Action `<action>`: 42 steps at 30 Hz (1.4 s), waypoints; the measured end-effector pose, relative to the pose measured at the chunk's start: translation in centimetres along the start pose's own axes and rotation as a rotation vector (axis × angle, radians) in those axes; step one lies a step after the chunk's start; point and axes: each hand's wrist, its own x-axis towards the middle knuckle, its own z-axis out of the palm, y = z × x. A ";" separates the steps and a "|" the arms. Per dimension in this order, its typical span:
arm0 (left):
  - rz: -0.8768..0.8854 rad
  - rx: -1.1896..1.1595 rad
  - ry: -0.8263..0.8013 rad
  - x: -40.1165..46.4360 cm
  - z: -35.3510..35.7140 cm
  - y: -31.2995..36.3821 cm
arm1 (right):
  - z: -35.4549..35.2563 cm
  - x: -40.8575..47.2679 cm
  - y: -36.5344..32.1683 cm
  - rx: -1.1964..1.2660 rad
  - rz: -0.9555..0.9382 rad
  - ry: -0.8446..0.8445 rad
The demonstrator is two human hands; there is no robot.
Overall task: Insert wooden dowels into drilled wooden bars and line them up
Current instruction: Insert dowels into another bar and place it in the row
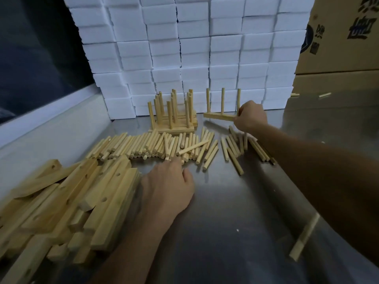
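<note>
My right hand (250,117) grips the near end of a wooden bar (218,116) that carries three upright dowels and is held just above the steel table, right of a row of finished bars with dowels (174,121). My left hand (170,185) reaches into the spread of loose dowels (151,146), its fingertips at their near ends; the fingers are hidden behind the back of the hand. A pile of drilled bars (67,201) lies at the left.
Stacked white foam blocks (194,54) form a wall behind the work. Cardboard boxes (340,33) stand at the back right. More loose dowels (235,148) lie under my right forearm, and one stick (304,236) lies at the near right on the steel table (225,222).
</note>
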 end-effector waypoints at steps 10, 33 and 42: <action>-0.017 0.029 -0.002 -0.1 0.0 0.2 | 3.5 6.4 0.4 0.010 0.058 -0.114; -0.032 0.070 0.007 0.0 0.2 0.3 | -0.3 -0.7 -2.1 0.045 -0.108 -0.002; -0.008 0.063 0.030 -0.3 -0.2 0.5 | -5.3 -9.8 -1.0 0.312 -0.177 0.089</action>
